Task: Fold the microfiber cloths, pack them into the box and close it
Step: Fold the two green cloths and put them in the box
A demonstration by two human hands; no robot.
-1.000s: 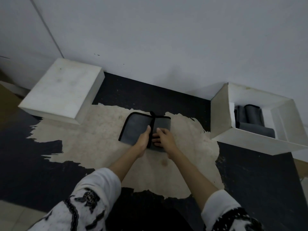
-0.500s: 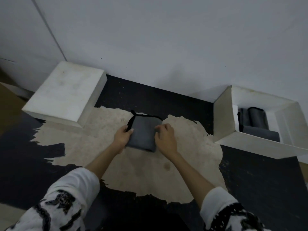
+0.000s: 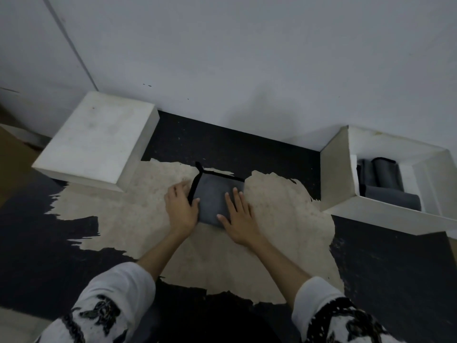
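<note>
One view is available, the head camera, looking down on a dark counter (image 3: 247, 149) whose surface layer is worn away to a pale patch at the centre. A folded grey microfiber cloth (image 3: 214, 199) with black edging lies flat on that patch, near the middle of the frame, with a short black loop standing out at its 11 o'clock corner. The left hand (image 3: 180, 210) rests on the counter against the cloth's 9 o'clock edge, thumb laid on the cloth, fingers (image 3: 176, 193) extended and released, not curled round anything. The right hand (image 3: 238, 219) lies palm-down on the cloth's 3 o'clock side, fingers straight and spread, pressing the cloth flat; it grasps nothing. Both forearms enter from 6 o'clock, in white sleeves (image 3: 116, 300) with a dark printed pattern. At 3 o'clock from the cloth, well apart from it, stands an open white box (image 3: 336, 179) set against the wall. Inside it are dark grey packed cloths (image 3: 385, 174): some stand upright toward the 12 o'clock side and one lies across the 6 o'clock side; the exact count cannot be determined. At 10 o'clock from the cloth, near the wall, a closed-looking white block, the lid (image 3: 99, 137), lies flat on the counter with its plain face up. A pale grey wall (image 3: 247, 58) fills the 12 o'clock half of the view.
</note>
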